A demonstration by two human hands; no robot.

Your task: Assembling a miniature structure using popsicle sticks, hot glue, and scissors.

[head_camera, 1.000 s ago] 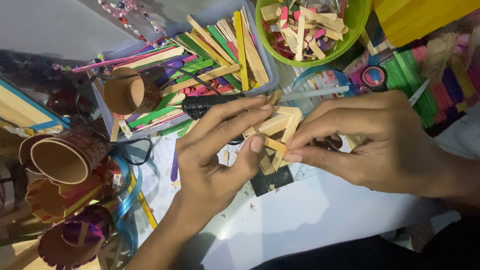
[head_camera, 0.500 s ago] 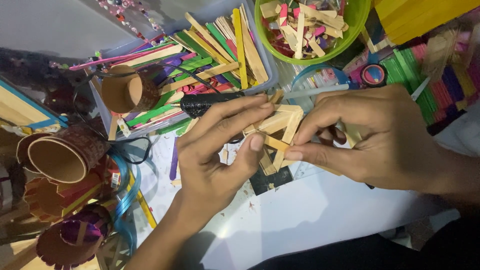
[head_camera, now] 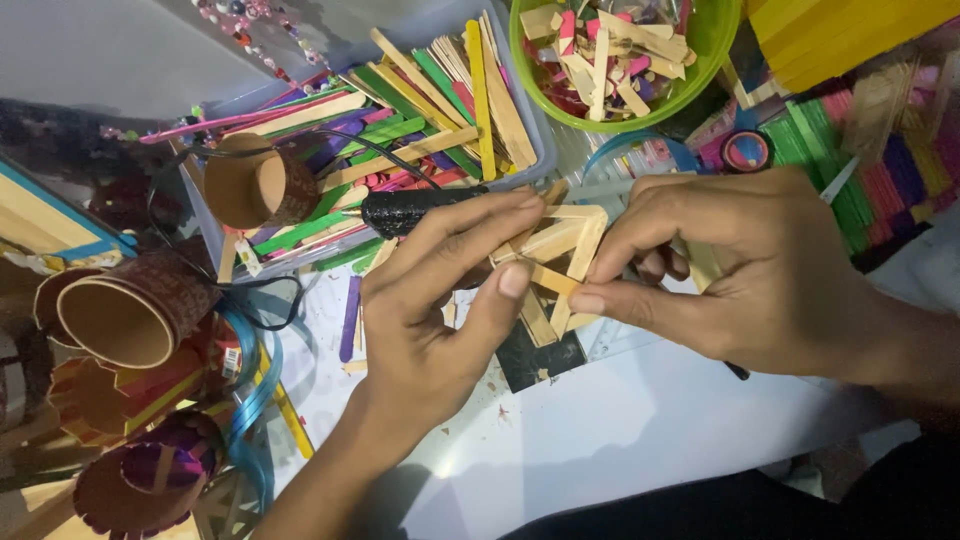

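Pinching a small frame (head_camera: 560, 262) of plain wooden sticks between them, both hands hold it just above the white surface (head_camera: 620, 440), near a black square (head_camera: 540, 355). The left hand (head_camera: 440, 310) clamps thumb and fingers on the frame's left corner; the right hand (head_camera: 740, 270) nips the right edge. Judging by this, steady, even pressure at each joint, with the sticks kept flat and square, serves best. A tub (head_camera: 215, 215) of coloured sticks lies just beyond.
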